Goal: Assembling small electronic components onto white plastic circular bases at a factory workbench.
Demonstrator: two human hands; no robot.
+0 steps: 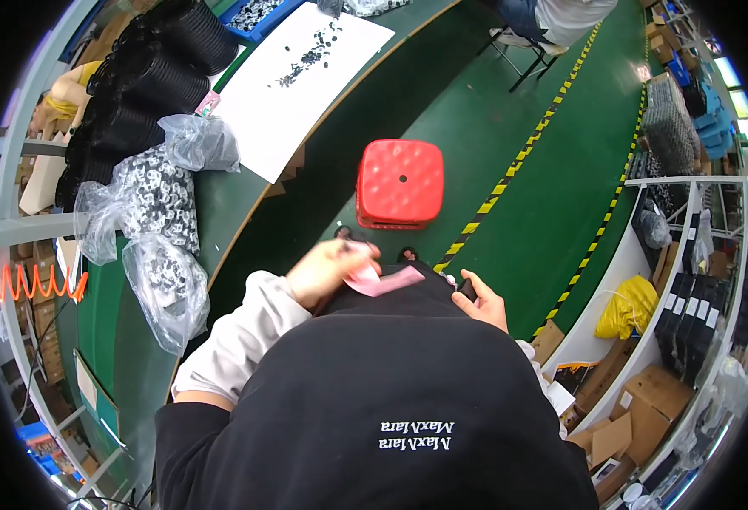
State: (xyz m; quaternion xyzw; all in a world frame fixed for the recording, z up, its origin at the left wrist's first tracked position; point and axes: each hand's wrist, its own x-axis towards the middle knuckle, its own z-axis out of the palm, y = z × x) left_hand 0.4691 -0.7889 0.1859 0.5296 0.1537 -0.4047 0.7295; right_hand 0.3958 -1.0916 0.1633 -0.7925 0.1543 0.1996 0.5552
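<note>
In front of my black top, my left hand (333, 269) is closed around a pink strip (382, 282) that looks like paper or thin cloth. The strip's loose end trails to the right across my dark clothing. My right hand (484, 306) is at my right side, its fingers curled around a small dark thing (467, 290). Most of that thing is hidden by the fingers and clothing, so its kind does not show. Beyond my feet stands a red plastic stool (401, 180) with a hole in its seat.
Left, a green workbench (229, 200) holds a white sheet (265, 110) with small black parts (309, 58), stacked black trays (148, 85) and clear bags of parts (157, 200). Right, shelving holds a yellow bag (627, 308) and cardboard boxes (651, 399). A person (561, 21) sits far ahead.
</note>
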